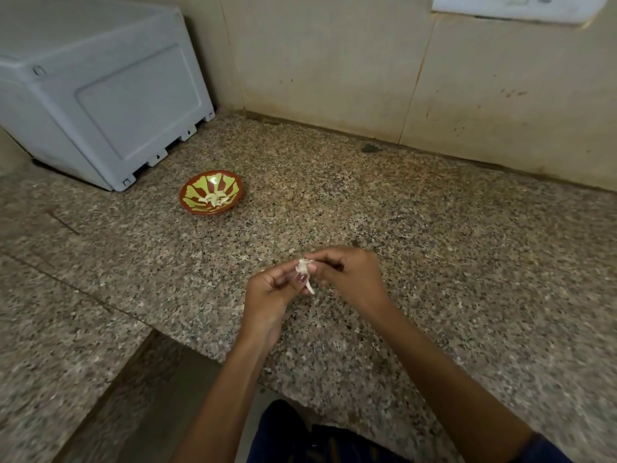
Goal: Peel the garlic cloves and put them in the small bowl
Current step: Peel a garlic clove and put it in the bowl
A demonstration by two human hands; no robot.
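Speckled granite counter (434,262) against tiled wall | grey appliance (100,95) back left, top cut off | small bowl (211,192) near it, holding peeled cloves (213,199), count unclear | garlic clove (304,269) pinched between left hand (270,292) and right hand (347,279) above counter, fingertips curled on it, skin partly hiding it

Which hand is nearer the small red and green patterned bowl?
Left. The left hand sits below and right of the small red and green patterned bowl; the right hand lies farther right.
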